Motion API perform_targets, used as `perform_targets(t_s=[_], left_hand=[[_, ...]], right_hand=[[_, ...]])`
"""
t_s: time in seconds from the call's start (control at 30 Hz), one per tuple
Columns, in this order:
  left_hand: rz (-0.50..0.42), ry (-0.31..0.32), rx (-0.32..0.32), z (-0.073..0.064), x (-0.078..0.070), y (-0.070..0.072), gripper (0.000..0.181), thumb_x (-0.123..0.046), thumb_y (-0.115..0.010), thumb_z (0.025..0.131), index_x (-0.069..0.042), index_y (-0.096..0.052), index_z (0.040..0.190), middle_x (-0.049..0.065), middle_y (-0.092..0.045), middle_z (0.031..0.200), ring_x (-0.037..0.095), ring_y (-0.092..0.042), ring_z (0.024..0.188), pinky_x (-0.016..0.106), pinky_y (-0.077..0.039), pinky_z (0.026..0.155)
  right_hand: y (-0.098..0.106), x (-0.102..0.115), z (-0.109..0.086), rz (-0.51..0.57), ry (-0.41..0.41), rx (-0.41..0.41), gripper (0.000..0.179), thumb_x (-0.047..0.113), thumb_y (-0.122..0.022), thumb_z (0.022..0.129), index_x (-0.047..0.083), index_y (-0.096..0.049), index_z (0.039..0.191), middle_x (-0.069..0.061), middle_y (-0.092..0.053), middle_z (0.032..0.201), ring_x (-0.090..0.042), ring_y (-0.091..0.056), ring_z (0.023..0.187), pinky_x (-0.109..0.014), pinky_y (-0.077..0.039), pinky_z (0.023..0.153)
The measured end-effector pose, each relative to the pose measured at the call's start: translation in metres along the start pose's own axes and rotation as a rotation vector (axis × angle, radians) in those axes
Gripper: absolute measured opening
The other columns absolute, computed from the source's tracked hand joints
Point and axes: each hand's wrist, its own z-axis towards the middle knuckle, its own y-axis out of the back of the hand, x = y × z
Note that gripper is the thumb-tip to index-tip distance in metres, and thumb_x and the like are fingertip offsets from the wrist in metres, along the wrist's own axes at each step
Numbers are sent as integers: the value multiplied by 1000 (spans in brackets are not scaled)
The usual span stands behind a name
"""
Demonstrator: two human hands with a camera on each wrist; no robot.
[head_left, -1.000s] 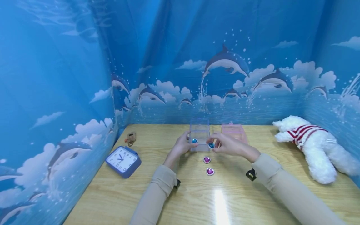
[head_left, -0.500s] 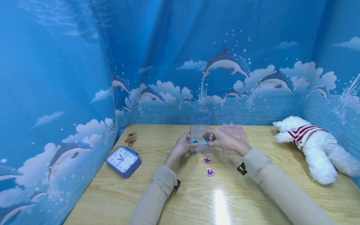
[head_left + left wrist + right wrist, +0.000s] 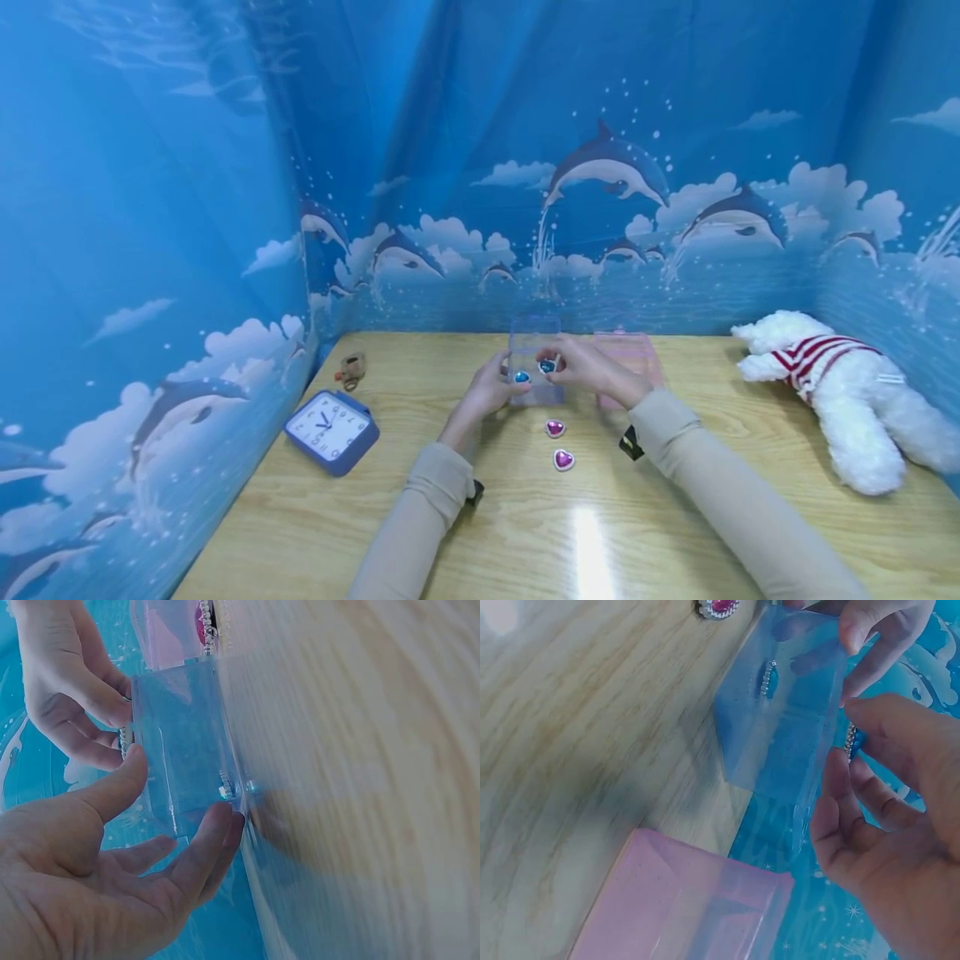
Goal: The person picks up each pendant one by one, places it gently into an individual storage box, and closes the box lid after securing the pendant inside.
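Blue and faceted, with a silvery beaded rim, one gem (image 3: 547, 367) is clamped between the thumb and fingertips of the right hand (image 3: 581, 365), just at the mouth of a clear bluish box (image 3: 540, 396). Inside that box, at about 8 o'clock from the held stone, a second blue gem (image 3: 521, 377) lies low, near the base. At the box's 9 o'clock side the left hand (image 3: 489, 390) grips it, thumb near the rim and fingertips against the outer wall, as the left wrist view shows. The box stands on the wooden table (image 3: 652, 533), its lid raised at 12 o'clock.

Just beside it, at 3 o'clock, is a pink see-through box (image 3: 637, 354), partly hidden behind the right hand. Two magenta hearts with pale rims lie between 5 and 6 o'clock, the nearer heart (image 3: 555, 428) closer to the box, the farther heart (image 3: 564, 460) beyond it.

Well apart, between 8 and 9 o'clock, a blue-framed clock (image 3: 331, 429) lies face up; a small brown object (image 3: 351, 371) is near it, at 9 o'clock. Far out at 3 o'clock lies a white plush toy (image 3: 847, 400) in a red-striped top. Beyond the table, at 12 o'clock, hangs a dolphin-print backdrop (image 3: 420, 100).
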Motion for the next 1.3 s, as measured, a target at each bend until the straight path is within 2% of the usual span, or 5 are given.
perform_targets(t_s=[0.13,0.3,0.63,1.03,1.3], left_hand=[[3,-6,6,0,1,0,83,-21,-79,95,-13,-34,164,21,-60,143,28,-68,101,41,-61,87],[-2,3,-2,-1,0,-1,81,-22,-79,95,-15,-35,164,19,-60,143,32,-68,110,44,-61,92],[-10,-14,-1,-1,0,0,83,-20,-80,94,-12,-35,164,21,-60,142,32,-68,109,43,-62,90],[-14,-8,8,-1,1,0,81,-21,-79,96,-13,-36,164,20,-60,142,30,-68,105,42,-60,87],[-1,-13,7,-1,2,1,85,-22,-81,94,-12,-35,164,21,-59,144,31,-68,108,43,-61,91]], right_hand=[[-2,-1,9,-42,13,5,39,5,-74,94,-1,-69,132,-19,-71,128,-25,-74,100,-37,-65,89],[-4,0,15,-85,35,38,39,2,-75,93,-4,-69,130,-20,-70,128,-24,-73,98,-33,-65,85],[-5,-1,24,-235,92,104,35,3,-78,90,1,-73,125,-16,-75,123,-28,-74,105,-39,-64,91],[-3,-3,29,-264,110,181,29,5,-78,93,4,-76,121,-13,-78,117,-24,-75,103,-36,-64,88],[-2,-3,28,-280,127,184,26,6,-77,93,4,-76,119,-14,-77,118,-29,-73,108,-39,-64,91]])
